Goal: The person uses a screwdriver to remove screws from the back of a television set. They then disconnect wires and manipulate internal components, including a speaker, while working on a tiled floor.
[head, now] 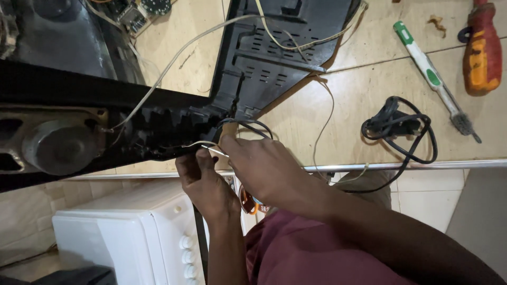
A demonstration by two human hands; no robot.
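Both hands pinch thin wires at the casing [174,129] edge — left hand [206,184] steadying, right hand [261,166] at two o'clock, feeding the wires [211,149] in.

Both hands — left hand [203,182], right hand [261,166] — fingers pinching thin white wire [211,149] beside black casing [158,129]

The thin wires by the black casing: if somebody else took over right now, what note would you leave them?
Left hand: pinching the thin pale wires at the edge of the black casing.
Right hand: grip closed on the same wire ends, beside the black cable.
Around: round speaker still in the casing at left; a vented back panel lies on the tiled counter; brush, red screwdriver and coiled black cord lie to the right.
Done: casing open, wires exposed.
Left: whether the wire ends are joined cannot be told.
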